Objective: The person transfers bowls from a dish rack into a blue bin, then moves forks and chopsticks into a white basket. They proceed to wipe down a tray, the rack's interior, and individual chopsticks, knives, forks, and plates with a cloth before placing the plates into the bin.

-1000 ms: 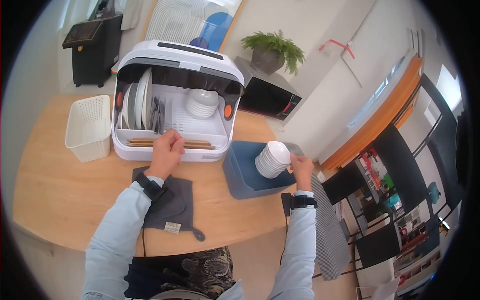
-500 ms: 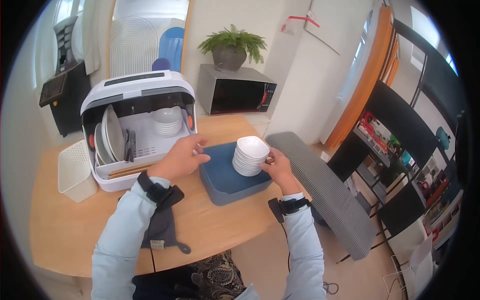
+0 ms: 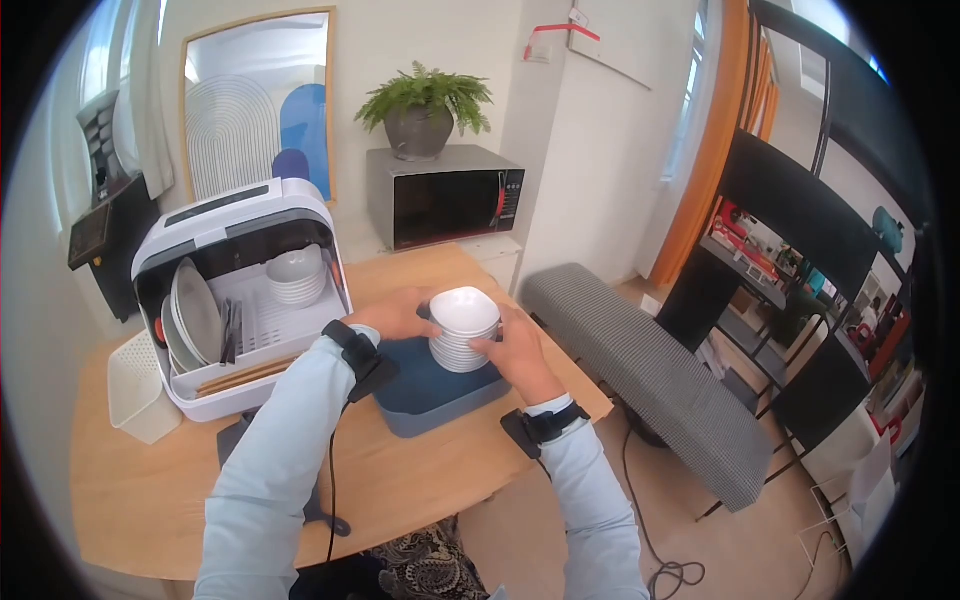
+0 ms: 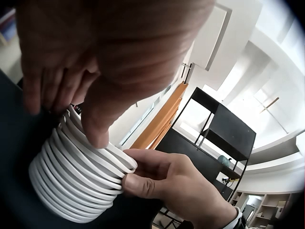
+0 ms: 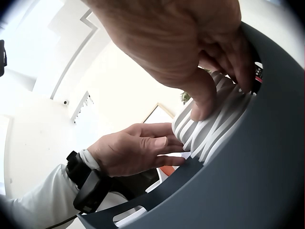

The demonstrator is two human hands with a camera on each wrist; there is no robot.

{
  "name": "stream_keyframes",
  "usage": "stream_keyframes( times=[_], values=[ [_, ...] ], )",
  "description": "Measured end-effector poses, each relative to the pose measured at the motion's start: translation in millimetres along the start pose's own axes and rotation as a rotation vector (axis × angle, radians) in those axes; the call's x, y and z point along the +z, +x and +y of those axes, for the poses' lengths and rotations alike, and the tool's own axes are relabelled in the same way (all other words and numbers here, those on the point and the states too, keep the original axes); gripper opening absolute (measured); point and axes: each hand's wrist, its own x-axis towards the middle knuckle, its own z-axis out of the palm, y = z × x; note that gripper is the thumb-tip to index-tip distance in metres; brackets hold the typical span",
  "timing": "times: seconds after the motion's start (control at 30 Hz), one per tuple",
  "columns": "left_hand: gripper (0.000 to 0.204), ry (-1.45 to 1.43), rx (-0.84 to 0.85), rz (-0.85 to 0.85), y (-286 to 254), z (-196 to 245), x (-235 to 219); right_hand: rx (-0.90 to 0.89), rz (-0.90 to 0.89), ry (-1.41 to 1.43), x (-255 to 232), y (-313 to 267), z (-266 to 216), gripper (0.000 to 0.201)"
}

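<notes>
A tall stack of small white squarish bowls [image 3: 463, 338] leans slightly inside the blue-grey bin [image 3: 432, 422]. My right hand [image 3: 523, 357] grips its right side, thumb at the front of the rims. On the opposite side is my left hand [image 3: 398, 313], its thumb against the upper rims. In the right wrist view the fingers of the left hand [image 5: 136, 148] reach fairly straight to the stack. Left of the bin stands a white dish cabinet [image 3: 250, 400], its front uncovered, with plates [image 3: 198, 305], cutlery, chopsticks [image 3: 250, 374] and another bowl stack [image 3: 296, 277].
A white perforated basket [image 3: 140, 390] stands left of the cabinet. A dark grey cloth lies partly hidden under my left forearm. Behind the table are a microwave [image 3: 445, 200] and a potted fern [image 3: 418, 125]; a checked covered bench [image 3: 640, 370] is at the right.
My left hand has moved right from the cabinet's front to the bowl stack. My right hand remains at the stack, and its grip has come round the side. The head view has swung right.
</notes>
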Motion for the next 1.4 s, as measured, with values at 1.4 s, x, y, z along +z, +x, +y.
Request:
stream_keyframes(
  times=[1.4],
  values=[
    [0.019,0.432,0.057,0.901,-249,-109,-32,-0.147,-0.31,-0.252,193,84,-190,0.031]
  ],
)
